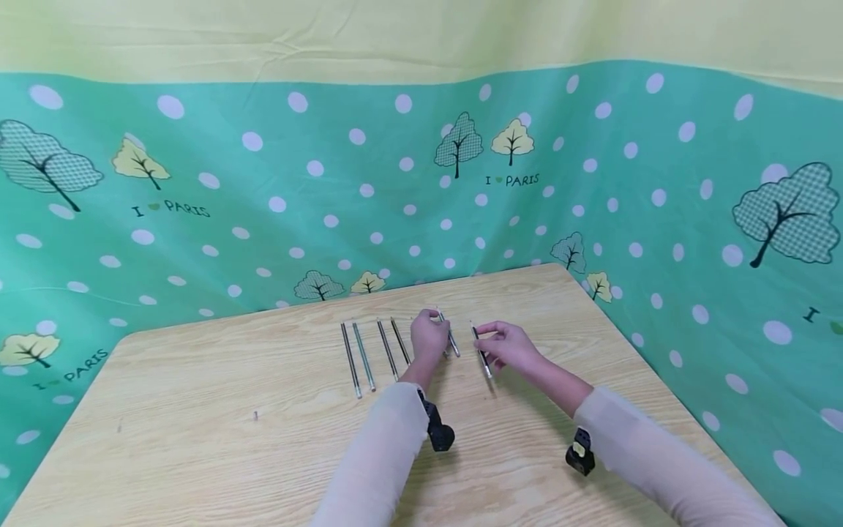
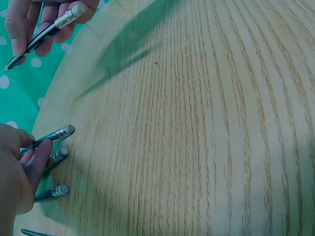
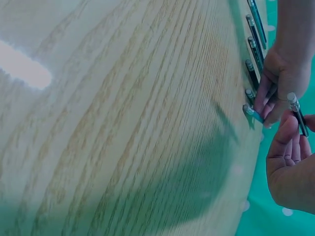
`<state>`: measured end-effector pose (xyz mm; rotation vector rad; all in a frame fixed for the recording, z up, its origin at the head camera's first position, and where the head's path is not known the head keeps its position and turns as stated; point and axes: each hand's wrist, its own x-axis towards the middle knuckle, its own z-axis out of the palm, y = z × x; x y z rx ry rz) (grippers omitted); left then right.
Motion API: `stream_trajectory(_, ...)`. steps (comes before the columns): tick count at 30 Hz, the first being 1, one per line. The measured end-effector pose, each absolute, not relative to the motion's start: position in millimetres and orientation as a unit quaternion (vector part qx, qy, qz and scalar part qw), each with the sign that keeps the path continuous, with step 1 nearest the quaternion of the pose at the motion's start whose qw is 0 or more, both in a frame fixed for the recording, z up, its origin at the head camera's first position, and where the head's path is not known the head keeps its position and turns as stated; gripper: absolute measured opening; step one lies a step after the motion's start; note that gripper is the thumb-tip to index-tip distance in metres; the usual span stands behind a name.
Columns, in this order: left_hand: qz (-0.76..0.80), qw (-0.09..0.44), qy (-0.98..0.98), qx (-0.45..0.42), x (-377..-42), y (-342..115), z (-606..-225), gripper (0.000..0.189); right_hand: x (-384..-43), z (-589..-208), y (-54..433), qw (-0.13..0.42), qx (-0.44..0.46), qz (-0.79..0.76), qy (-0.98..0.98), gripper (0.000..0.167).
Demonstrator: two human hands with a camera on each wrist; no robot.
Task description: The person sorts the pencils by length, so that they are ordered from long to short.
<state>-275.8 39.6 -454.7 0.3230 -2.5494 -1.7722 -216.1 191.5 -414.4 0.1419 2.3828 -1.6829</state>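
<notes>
My right hand (image 1: 510, 347) pinches a black pencil (image 1: 486, 364) with a white eraser end, held above the table; its shadow falls apart from it in the left wrist view. To its left, my left hand (image 1: 429, 338) has thumb and fingers around a teal pencil (image 2: 58, 133), whose silver ferrule points toward me. Beside that pencil, another eraser end (image 2: 61, 154) shows, the rest of it partly hidden by my fingers. Further left lie a dark pencil (image 1: 350, 359), a teal pencil (image 1: 364, 355) and two black pencils (image 1: 387, 348), roughly side by side.
The wooden table (image 1: 197, 461) runs up to a green dotted curtain (image 1: 369, 161) behind and on the right. A tiny pale object (image 1: 255, 416) lies on the left part of the table. Dark wrist cameras (image 1: 440, 432) are strapped to both sleeves.
</notes>
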Motion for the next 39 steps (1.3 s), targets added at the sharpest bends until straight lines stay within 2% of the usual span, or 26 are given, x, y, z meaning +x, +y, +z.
stream_trajectory(6, -0.542, 0.009, -0.834, 0.103, -278.0, 43.7, -453.1, 0.025, -220.2, -414.7, 193.2, 0.107, 0.056, -0.571, 0.812, 0.033)
stream_trajectory(14, -0.431, 0.013, -0.897, 0.095, -278.6, 45.5, -452.1, 0.014, -227.2, -419.8, 195.9, 0.104, 0.059, -0.576, 0.809, 0.035)
stream_trajectory(23, -0.394, -0.011, -0.917, 0.067, -275.9, 48.2, -446.0, 0.011, -238.0, -422.7, 199.3, 0.094, 0.069, -0.567, 0.815, 0.033)
stream_trajectory(28, -0.413, -0.038, -0.907, 0.067, -274.3, 49.1, -443.4, 0.015, -245.7, -425.0, 198.5, 0.084, 0.072, -0.560, 0.821, 0.033)
stream_trajectory(39, -0.410, -0.037, -0.909, 0.061, -273.8, 50.9, -442.6, 0.024, -267.4, -440.3, 190.1, 0.068, 0.094, -0.551, 0.826, 0.031)
